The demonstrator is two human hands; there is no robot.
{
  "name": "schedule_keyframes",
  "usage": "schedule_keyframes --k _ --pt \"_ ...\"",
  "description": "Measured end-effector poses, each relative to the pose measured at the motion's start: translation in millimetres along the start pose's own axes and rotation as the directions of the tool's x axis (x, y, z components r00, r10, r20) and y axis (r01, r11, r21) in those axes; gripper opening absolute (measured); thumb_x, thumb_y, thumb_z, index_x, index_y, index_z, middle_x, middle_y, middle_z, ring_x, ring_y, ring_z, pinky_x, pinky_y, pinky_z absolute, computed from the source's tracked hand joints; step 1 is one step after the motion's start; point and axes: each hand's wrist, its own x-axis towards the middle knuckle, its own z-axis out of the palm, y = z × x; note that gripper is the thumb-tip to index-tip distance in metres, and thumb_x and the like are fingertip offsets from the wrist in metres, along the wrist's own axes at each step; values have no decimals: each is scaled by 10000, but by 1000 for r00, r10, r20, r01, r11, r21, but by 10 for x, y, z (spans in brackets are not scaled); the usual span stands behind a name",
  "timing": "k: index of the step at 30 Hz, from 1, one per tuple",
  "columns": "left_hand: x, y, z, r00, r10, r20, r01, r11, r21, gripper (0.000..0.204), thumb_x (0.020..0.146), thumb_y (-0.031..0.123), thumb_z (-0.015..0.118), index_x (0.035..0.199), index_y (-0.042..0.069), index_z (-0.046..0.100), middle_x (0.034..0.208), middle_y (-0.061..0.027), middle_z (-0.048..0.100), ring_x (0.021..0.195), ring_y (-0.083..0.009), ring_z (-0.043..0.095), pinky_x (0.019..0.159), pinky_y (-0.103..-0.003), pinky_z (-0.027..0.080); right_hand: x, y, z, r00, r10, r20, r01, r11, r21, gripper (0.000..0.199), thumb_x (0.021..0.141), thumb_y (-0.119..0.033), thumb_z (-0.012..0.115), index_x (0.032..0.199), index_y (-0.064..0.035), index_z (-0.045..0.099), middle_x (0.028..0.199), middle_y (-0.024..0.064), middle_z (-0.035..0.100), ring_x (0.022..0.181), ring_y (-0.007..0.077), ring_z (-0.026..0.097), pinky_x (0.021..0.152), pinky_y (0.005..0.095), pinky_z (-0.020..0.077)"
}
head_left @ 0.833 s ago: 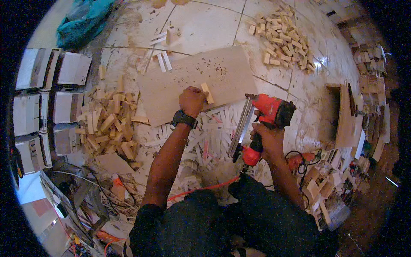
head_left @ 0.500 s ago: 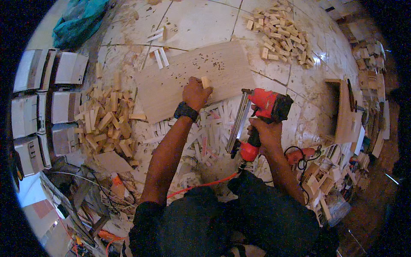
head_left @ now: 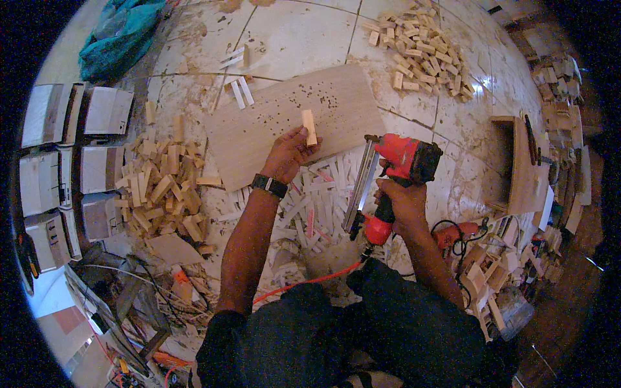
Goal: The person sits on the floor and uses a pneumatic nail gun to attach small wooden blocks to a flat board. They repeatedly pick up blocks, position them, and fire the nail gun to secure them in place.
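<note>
At the far left edge, grey box-shaped units (head_left: pixel 107 110) are stacked in rows, and just beside them a heap of small wooden blocks (head_left: pixel 162 191) is spread over the tiled floor (head_left: pixel 291 35). Further right, a flat wooden board (head_left: pixel 259 129), pitted with small holes, is laid on the tiles. Over its lower right part a small wooden block (head_left: pixel 310 127) is pinched upright between thumb and fingers of the left hand (head_left: pixel 288 155), a dark wristwatch (head_left: pixel 270 186) being worn on that wrist. Right of it, a red nail gun (head_left: pixel 398 171) is gripped at the handle by the closed right hand (head_left: pixel 402 205), held clear of the board. A second pile of blocks (head_left: pixel 424 48) is seen at upper right.
</note>
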Motion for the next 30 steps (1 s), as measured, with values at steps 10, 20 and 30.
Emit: schedule_keyframes --k 10,20,30 --pt "115 -132 31 939 315 -137 136 26 990 385 827 343 584 814 -39 633 758 -224 643 724 -378 636 666 -445 518 -14 -21 -1 1000 22 18 -23 999 25 343 732 12 643 1069 -7 578 861 78 635 549 147 585 497 295 513" --pt "-172 105 221 965 254 -65 79 -47 996 313 836 344 565 801 49 667 806 -168 655 739 -342 639 638 -450 521 -39 -60 14 998 59 -3 -59 998 14 350 732 15 642 1074 -20 576 839 64 626 553 142 582 492 294 512" --pt "-328 -413 630 769 90 633 -599 -244 763 168 783 126 531 896 84 648 1071 -119 582 1050 -280 531 826 -393 456 -27 -31 -6 1000 29 2 -29 999 34 343 728 18 647 1062 -23 584 778 56 606 536 142 572 480 286 504"
